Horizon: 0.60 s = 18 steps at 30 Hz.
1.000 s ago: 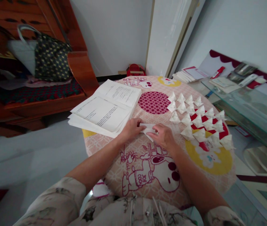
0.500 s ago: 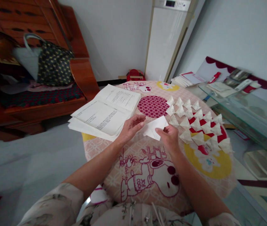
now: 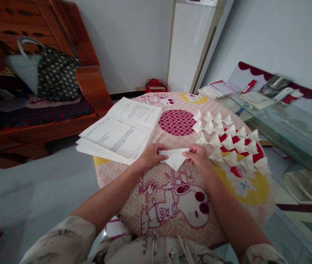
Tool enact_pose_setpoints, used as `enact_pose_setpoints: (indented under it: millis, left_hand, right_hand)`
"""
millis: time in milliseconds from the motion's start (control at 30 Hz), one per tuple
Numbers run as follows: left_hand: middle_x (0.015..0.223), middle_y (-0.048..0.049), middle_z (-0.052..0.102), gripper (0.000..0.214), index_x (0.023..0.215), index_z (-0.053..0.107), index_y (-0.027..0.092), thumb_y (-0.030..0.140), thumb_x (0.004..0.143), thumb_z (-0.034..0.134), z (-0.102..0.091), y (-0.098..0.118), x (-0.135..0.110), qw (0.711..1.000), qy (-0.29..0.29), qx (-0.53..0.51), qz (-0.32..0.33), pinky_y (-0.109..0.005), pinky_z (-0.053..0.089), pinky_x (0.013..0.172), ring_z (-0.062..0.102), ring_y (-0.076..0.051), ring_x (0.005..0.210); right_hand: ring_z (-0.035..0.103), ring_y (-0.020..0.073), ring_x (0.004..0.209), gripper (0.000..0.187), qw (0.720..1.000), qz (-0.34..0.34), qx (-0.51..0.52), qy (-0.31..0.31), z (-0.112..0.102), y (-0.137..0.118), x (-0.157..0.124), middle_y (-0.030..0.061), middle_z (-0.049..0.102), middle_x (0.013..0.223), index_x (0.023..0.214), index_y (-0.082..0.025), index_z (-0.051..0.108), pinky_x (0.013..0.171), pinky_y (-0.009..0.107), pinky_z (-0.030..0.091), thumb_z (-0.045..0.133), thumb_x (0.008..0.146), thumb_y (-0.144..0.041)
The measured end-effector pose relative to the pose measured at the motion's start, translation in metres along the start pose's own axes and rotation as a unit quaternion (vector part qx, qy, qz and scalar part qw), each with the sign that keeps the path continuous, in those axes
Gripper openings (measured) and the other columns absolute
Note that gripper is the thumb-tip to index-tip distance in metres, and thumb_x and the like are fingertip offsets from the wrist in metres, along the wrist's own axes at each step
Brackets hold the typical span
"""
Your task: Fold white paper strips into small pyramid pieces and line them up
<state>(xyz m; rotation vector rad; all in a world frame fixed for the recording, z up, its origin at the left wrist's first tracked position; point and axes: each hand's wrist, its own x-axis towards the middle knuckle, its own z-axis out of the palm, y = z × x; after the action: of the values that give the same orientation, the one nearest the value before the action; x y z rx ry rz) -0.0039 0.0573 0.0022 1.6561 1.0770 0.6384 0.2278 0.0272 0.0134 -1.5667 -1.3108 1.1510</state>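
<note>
Between my two hands is a folded white paper point(image 3: 174, 157), a triangle with its long edge away from me and its point toward me. My left hand point(image 3: 153, 154) pinches its left corner between thumb and fingers. The right corner is gripped the same way by my right hand point(image 3: 197, 155). Beyond my left hand lies an open stack of printed pages point(image 3: 120, 128). To the right of my right hand, several small folded paper shapes point(image 3: 227, 142) stand in rows on the table.
A patterned cloth covers the round table point(image 3: 156, 205). At the right is a glass shelf point(image 3: 285, 124) with papers and small items. On the left, a wooden bench point(image 3: 90, 88) holds a dark patterned bag point(image 3: 58, 75). A tall white cabinet-like unit point(image 3: 184, 47) stands behind.
My left hand has come onto the paper, which my right hand alone held before. The paper has turned and now shows as a triangle, stretched between both hands. The view has shifted slightly.
</note>
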Motion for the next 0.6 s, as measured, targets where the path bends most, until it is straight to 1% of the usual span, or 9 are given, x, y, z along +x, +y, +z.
enact_pose_setpoints:
  millis: [67, 100, 167, 233, 300, 367, 433, 500, 600]
  left_hand:
    - [0.067, 0.001, 0.064, 0.021, 0.089, 0.073, 0.015, 0.028, 0.072, 0.069, 0.0, 0.004, -0.002, 0.994, 0.02, 0.106, 0.027, -0.024, 0.039, 0.056, 0.053, -0.012, 0.058]
    - [0.07, 0.0006, 0.065, 0.019, 0.088, 0.073, 0.017, 0.026, 0.073, 0.067, 0.0, 0.006, -0.003, 0.987, 0.033, 0.155, 0.039, -0.024, 0.041, 0.06, 0.055, -0.013, 0.062]
    - [0.078, -0.0008, 0.068, 0.018, 0.09, 0.074, 0.018, 0.023, 0.074, 0.065, 0.0, 0.009, -0.003, 0.97, 0.054, 0.23, 0.06, -0.026, 0.043, 0.066, 0.058, -0.015, 0.07]
    - [0.085, -0.003, 0.07, 0.021, 0.093, 0.074, 0.018, 0.022, 0.075, 0.065, 0.0, 0.009, -0.003, 0.961, 0.057, 0.261, 0.077, -0.028, 0.045, 0.072, 0.06, -0.017, 0.076]
    - [0.091, -0.0045, 0.071, 0.023, 0.097, 0.074, 0.017, 0.021, 0.076, 0.065, 0.001, 0.008, -0.002, 0.959, 0.049, 0.265, 0.091, -0.029, 0.047, 0.077, 0.062, -0.019, 0.082]
    - [0.095, -0.0049, 0.071, 0.025, 0.099, 0.073, 0.017, 0.019, 0.076, 0.064, 0.001, 0.007, -0.001, 0.96, 0.045, 0.26, 0.098, -0.03, 0.047, 0.081, 0.063, -0.019, 0.087]
    - [0.095, -0.0044, 0.072, 0.025, 0.099, 0.073, 0.017, 0.016, 0.077, 0.063, 0.0, 0.007, 0.0, 0.963, 0.037, 0.249, 0.1, -0.03, 0.048, 0.082, 0.063, -0.019, 0.088]
    - [0.092, -0.0036, 0.071, 0.024, 0.097, 0.073, 0.017, 0.014, 0.076, 0.062, -0.002, 0.007, 0.0, 0.966, 0.025, 0.236, 0.097, -0.029, 0.048, 0.079, 0.063, -0.017, 0.084]
    - [0.089, -0.0032, 0.07, 0.024, 0.096, 0.073, 0.016, 0.012, 0.075, 0.061, -0.004, 0.006, 0.0, 0.967, 0.016, 0.229, 0.107, -0.028, 0.048, 0.077, 0.062, -0.016, 0.08]
  right_hand:
    - [0.048, 0.0126, 0.048, 0.016, 0.991, -0.045, -0.123, 0.01, -0.003, 0.001, 0.001, -0.0033, 0.054, 0.052, 0.06, -0.019, 0.057, 0.047, 0.025, 0.034, 0.066, 0.069, -0.028]
    - [0.048, 0.0128, 0.051, 0.017, 0.98, -0.077, -0.185, 0.019, -0.003, 0.0, 0.002, -0.0031, 0.053, 0.052, 0.058, -0.019, 0.056, 0.05, 0.025, 0.035, 0.065, 0.07, -0.026]
    - [0.048, 0.0138, 0.057, 0.017, 0.945, -0.132, -0.295, 0.038, -0.003, -0.001, 0.001, -0.0017, 0.054, 0.056, 0.057, -0.019, 0.058, 0.056, 0.027, 0.036, 0.065, 0.072, -0.022]
    - [0.051, 0.0154, 0.063, 0.01, 0.917, -0.158, -0.364, 0.042, -0.003, -0.003, 0.0, 0.0005, 0.059, 0.063, 0.065, -0.019, 0.064, 0.061, 0.028, 0.038, 0.066, 0.074, -0.02]
    - [0.055, 0.0167, 0.07, 0.003, 0.904, -0.167, -0.392, 0.035, -0.004, -0.004, 0.001, 0.0028, 0.064, 0.072, 0.075, -0.019, 0.069, 0.066, 0.029, 0.04, 0.066, 0.076, -0.018]
    - [0.056, 0.017, 0.074, 0.005, 0.902, -0.178, -0.393, 0.012, -0.007, -0.003, 0.002, 0.004, 0.065, 0.077, 0.078, -0.018, 0.07, 0.07, 0.029, 0.041, 0.065, 0.078, -0.016]
    - [0.056, 0.0164, 0.074, 0.007, 0.907, -0.193, -0.375, -0.018, -0.012, -0.003, 0.005, 0.0039, 0.065, 0.076, 0.075, -0.016, 0.069, 0.071, 0.029, 0.041, 0.064, 0.078, -0.013]
    - [0.055, 0.0158, 0.073, 0.009, 0.91, -0.21, -0.355, -0.041, -0.015, -0.001, 0.007, 0.0031, 0.063, 0.074, 0.071, -0.016, 0.067, 0.07, 0.029, 0.041, 0.063, 0.077, -0.011]
    - [0.055, 0.0158, 0.072, 0.01, 0.906, -0.225, -0.355, -0.044, -0.017, 0.001, 0.009, 0.0023, 0.064, 0.075, 0.072, -0.017, 0.066, 0.07, 0.029, 0.041, 0.062, 0.077, -0.01]
